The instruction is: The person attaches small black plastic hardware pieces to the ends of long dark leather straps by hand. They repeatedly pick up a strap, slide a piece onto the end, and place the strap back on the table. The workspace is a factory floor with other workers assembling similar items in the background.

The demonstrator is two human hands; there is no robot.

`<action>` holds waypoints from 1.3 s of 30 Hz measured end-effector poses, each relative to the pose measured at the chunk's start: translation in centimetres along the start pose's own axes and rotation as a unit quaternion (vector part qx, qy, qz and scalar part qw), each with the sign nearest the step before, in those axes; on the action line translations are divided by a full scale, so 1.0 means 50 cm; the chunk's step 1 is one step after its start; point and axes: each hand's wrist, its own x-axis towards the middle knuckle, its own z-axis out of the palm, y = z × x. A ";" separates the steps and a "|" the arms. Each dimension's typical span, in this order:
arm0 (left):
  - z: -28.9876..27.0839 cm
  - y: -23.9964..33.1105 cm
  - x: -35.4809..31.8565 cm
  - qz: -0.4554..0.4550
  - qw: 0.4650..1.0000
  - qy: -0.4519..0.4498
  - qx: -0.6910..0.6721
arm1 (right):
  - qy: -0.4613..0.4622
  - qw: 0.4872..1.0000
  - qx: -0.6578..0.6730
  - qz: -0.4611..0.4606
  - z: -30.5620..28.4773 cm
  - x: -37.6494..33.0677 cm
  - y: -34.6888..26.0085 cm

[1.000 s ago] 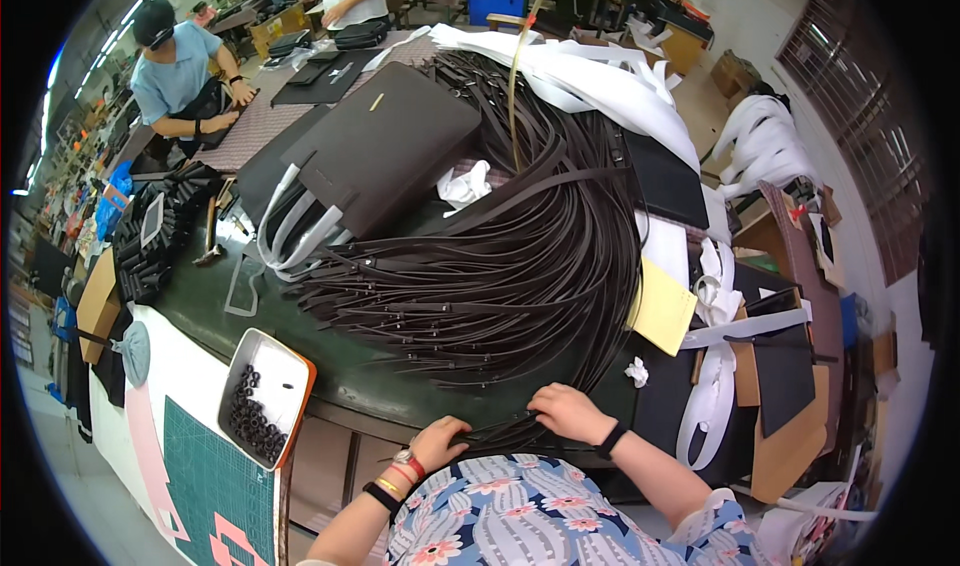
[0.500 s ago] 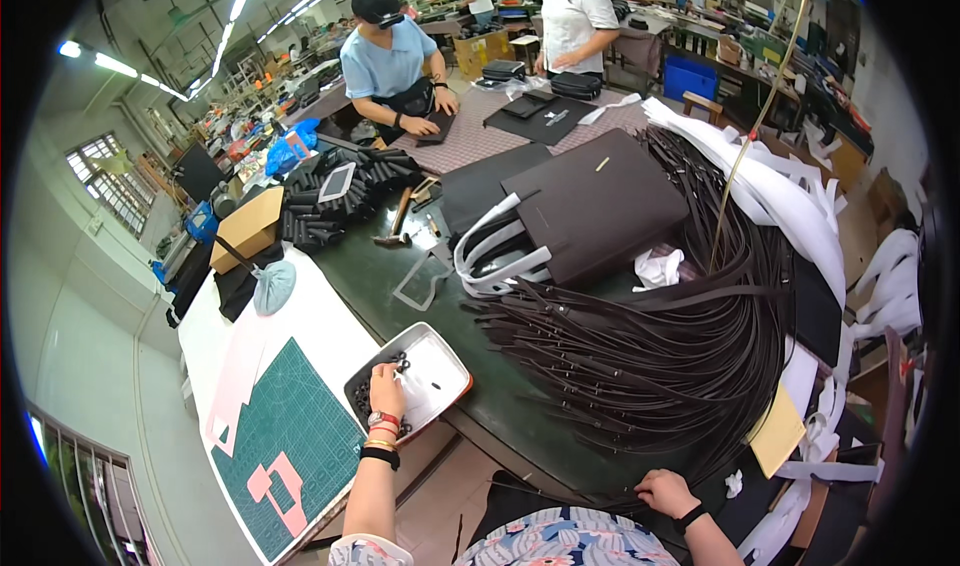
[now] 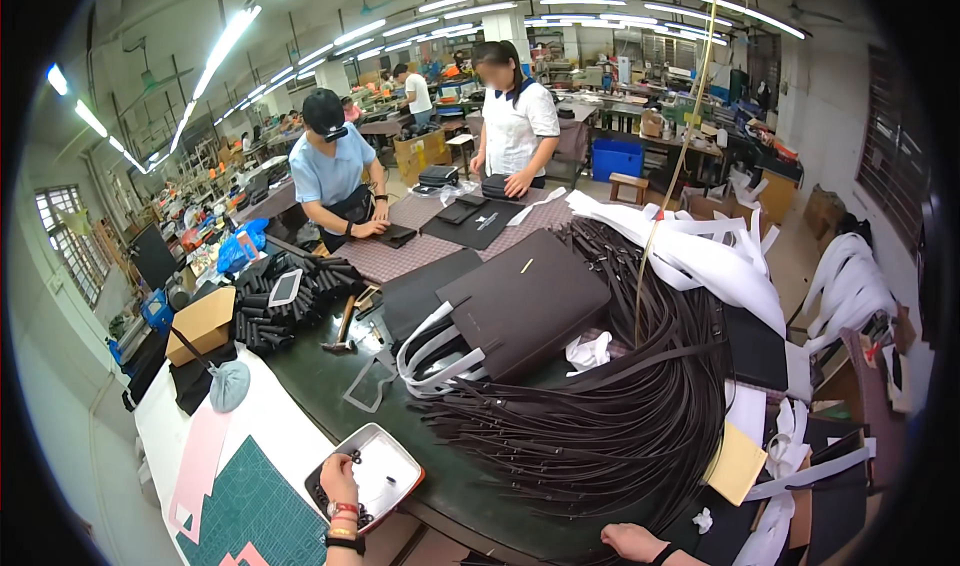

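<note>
My left hand (image 3: 338, 478) reaches into a white, red-sided tray (image 3: 408, 466) at the table's near edge. Its fingers are drawn together among small black pieces (image 3: 361, 518); whether one is pinched is too small to tell. My right hand (image 3: 633, 542) rests low at the near edge of the dark green table (image 3: 450, 491), fingers curled, and anything in them is hidden. Just beyond it spreads a big bundle of thin dark brown straps (image 3: 600, 436) with small metal fittings. Behind the bundle lies a dark brown handbag (image 3: 530, 306) with pale wrapped handles (image 3: 440, 366).
At left, a green cutting mat (image 3: 245, 501) and pink pattern pieces (image 3: 203, 451) lie on a white board. A hammer (image 3: 342, 331) and black rolls (image 3: 270, 306) are farther back. White strips (image 3: 690, 266) hang at right. Two people (image 3: 335, 181) stand across the table.
My view has tilted up, so the table and both hands sit lower in the picture. My left hand stays in the tray, its fingers nearer the tray's far side. The right stays by the edge.
</note>
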 end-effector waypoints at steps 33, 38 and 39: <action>0.172 0.551 -0.322 -0.295 0.513 -0.506 -0.628 | 0.352 0.922 0.153 0.054 -0.145 0.055 -0.119; 0.156 0.532 -0.328 -0.337 0.521 -0.530 -0.578 | 0.312 0.935 0.163 0.031 -0.146 0.052 -0.130; 0.156 0.533 -0.334 -0.359 0.510 -0.529 -0.576 | 0.301 0.938 0.168 0.042 -0.147 0.049 -0.135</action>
